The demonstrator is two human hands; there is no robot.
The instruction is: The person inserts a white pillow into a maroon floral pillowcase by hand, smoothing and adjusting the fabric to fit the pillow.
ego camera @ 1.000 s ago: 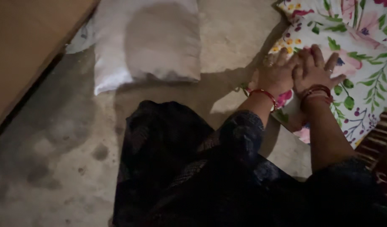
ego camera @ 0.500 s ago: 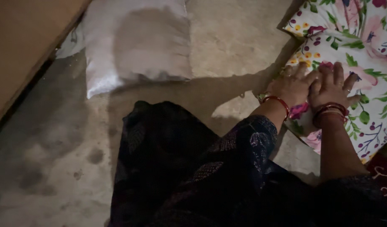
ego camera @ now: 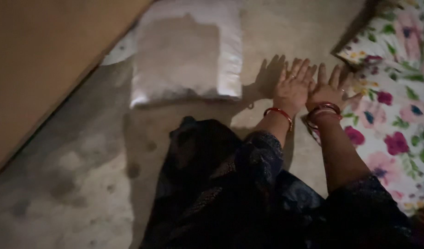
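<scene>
Left hand: the left hand (ego camera: 292, 85) lies flat, fingers spread, palm down on the bare floor (ego camera: 267, 41), just beside the edge of the floral cloth (ego camera: 396, 120); a red bangle (ego camera: 279, 113) sits at the wrist.
Right hand: the right hand (ego camera: 329, 90) is also flat with fingers fanned out, touching the left hand along the thumb side; it rests at the cloth's near edge, though in this dim light I cannot tell whether the fingertips lie on the fabric or on the floor. It grips nothing.
Cloth, place: spread on the floor at the right side of the view, white with pink flowers and green leaves, its corner pointing toward the hands.
Cloth, handling: it looks soft, limp and light, likely to wrinkle and slide on the smooth floor; it probably answers best to flat palms for smoothing, or to a pinch at the corner or hem for pulling.
Pillow: a pale pillow (ego camera: 186, 53) lies well apart to the left of the hands, plump and soft-looking.
Other: a brown board (ego camera: 46, 60) slants along the far left; dark patterned clothing (ego camera: 230, 193) covers the lap.
</scene>
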